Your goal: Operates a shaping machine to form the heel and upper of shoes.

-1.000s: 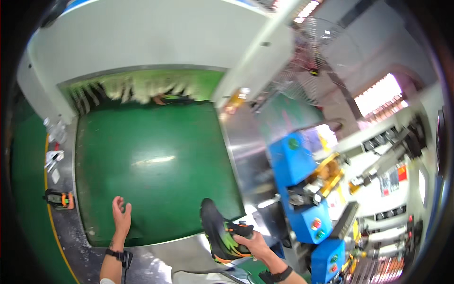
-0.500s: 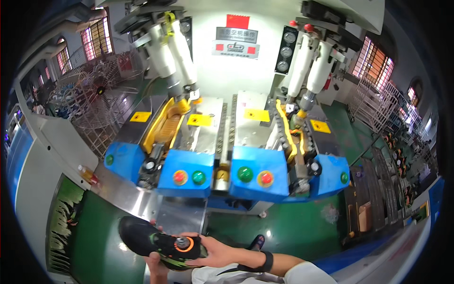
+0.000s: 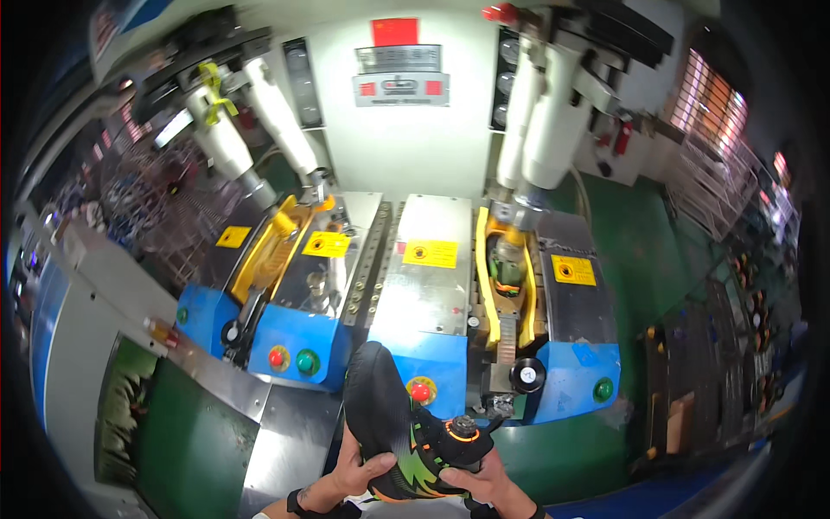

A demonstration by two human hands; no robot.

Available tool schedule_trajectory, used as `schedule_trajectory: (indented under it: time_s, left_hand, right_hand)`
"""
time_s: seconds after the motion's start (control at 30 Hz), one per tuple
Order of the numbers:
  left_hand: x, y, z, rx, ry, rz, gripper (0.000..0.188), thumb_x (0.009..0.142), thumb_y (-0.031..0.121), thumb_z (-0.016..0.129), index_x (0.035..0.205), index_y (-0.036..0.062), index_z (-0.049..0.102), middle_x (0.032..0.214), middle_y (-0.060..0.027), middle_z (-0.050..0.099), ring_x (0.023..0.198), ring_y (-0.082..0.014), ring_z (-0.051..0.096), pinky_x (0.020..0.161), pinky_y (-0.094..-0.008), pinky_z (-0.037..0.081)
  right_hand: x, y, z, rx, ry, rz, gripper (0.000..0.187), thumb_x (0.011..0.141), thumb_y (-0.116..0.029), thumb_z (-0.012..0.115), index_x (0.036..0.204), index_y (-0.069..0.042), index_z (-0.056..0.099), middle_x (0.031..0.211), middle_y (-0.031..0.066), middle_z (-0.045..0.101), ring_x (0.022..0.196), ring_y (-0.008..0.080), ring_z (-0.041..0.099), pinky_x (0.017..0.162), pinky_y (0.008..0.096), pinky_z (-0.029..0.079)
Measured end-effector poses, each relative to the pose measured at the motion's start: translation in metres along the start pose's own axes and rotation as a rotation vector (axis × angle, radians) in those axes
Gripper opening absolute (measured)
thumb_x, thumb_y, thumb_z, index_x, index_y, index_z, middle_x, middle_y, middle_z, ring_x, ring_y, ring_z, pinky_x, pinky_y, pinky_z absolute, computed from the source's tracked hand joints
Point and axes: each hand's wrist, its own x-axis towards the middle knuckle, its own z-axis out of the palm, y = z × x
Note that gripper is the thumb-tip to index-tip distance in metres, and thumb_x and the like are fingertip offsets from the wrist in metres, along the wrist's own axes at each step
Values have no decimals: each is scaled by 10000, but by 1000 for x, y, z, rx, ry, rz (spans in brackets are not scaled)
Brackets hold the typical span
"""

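Note:
I hold a black sneaker (image 3: 421, 458) with green and orange markings in front of the machine, its dark toe end pointing away from me. A metal fitting (image 3: 464, 426) stands in its orange-ringed collar. My left hand (image 3: 356, 471) grips the shoe's left side, thumb across it. My right hand (image 3: 486, 480) is closed round the collar end, thumb on the upper. Beyond them, a second black and green shoe (image 3: 507, 270) sits in the right press station between yellow pads (image 3: 485, 285), under a press head. The left station's yellow pads (image 3: 259, 259) have no shoe visible between them.
Blue control boxes with red and green buttons, such as the middle one (image 3: 445, 363), line the machine's front. White press cylinders (image 3: 553, 121) lean over both stations. A metal ledge (image 3: 281, 450) lies at lower left, and dark racks (image 3: 705, 381) stand at right.
The sneaker has swung from pointing left to pointing away, and has come rightward and nearer the machine. Both hands have shifted their hold on it. My view has turned toward the right station.

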Motion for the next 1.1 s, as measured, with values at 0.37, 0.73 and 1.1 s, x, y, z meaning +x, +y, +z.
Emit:
schedule_trajectory:
  time_s: [0.37, 0.73, 1.1]
  left_hand:
    - [82, -11, 61, 212, 169, 74, 667, 915, 91, 577, 1457, -5, 199, 1508, -182, 265, 1389, -288, 300, 1123, -420, 272]
    - [410, -163, 88, 935, 334, -307, 583, 689, 132, 635, 1176, -63, 382, 1101, -274, 566, 1079, -424, 549, 915, -451, 446]
    - [385, -26, 118, 617, 29, -418, 317, 678, 4, 593, 993, 7, 562, 763, -92, 595, 724, -217, 593, 598, -349, 474]
  right_hand:
    - [-62, -9, -90, 425, 626, -136, 541, 846, -175, 615, 1316, 8, 419, 1117, 153, 592, 960, 279, 637, 828, 432, 540]
    - [-41, -27, -242, 384, 657, -51, 513, 860, -177, 601, 1308, 5, 429, 1106, 149, 599, 949, 272, 641, 824, 420, 542]
    - [-51, -72, -234, 99, 860, -11, 483, 876, -180, 586, 1299, 2, 440, 1093, 144, 607, 938, 263, 646, 820, 407, 544]
